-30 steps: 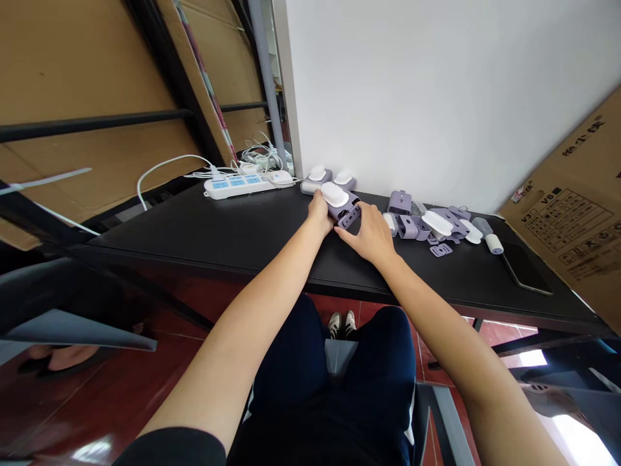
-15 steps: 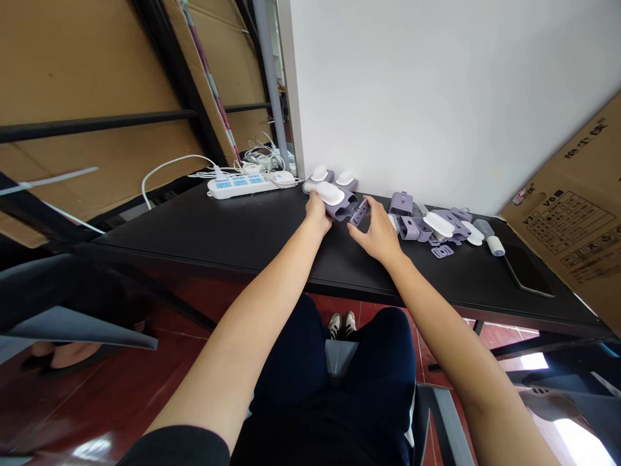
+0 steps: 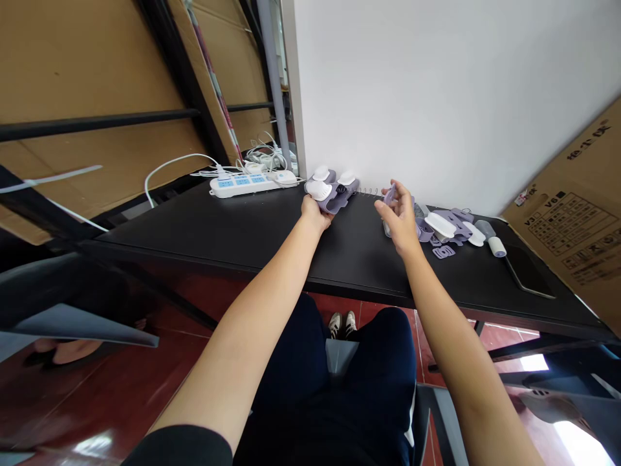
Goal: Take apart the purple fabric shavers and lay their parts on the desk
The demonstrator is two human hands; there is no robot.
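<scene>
My left hand (image 3: 316, 213) is closed on a purple casing (image 3: 334, 199) with a white rounded top, held just above the black table. A thin spring (image 3: 366, 191) stretches from the casing's open end toward the right. My right hand (image 3: 400, 217) grips a small purple plate (image 3: 390, 193) between thumb and fingers, raised and apart from the casing. Behind my left hand stand two more purple pieces with white tops (image 3: 347, 178). Right of my right hand lies a group of purple parts (image 3: 453, 223) with a white oval piece (image 3: 440, 225).
A white power strip (image 3: 252, 184) with cables lies at the back left of the black table (image 3: 233, 233). On the right are a white-and-grey cylinder (image 3: 497, 246), a phone (image 3: 528, 272) and a large cardboard box (image 3: 572, 213). A white wall (image 3: 436, 97) rises behind.
My right hand has moved right and up with the small plate, away from the casing, and the spring now shows stretched out. My left hand has tilted the casing slightly.
</scene>
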